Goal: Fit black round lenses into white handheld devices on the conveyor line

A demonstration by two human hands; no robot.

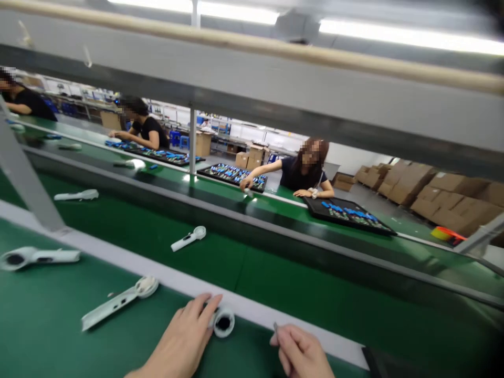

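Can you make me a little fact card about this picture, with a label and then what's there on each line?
Left grip: at a white ring-ended plastic part, partly covering it
Right grip: pinching a small grey piece, too small to name
Green bench: two more white plastic parts, on the left
Beyond the pale rail: two similar parts
Far side: people in dark tops; black trays holding blue pieces
Background right: cardboard boxes

White part [224,323], round ring-rimmed head with a dark middle, remainder hidden, near the surface's [43,341] far edge, small grey piece [275,327], slim, nearly upright, lower end hidden, pinched in right fingers [289,338] near that edge
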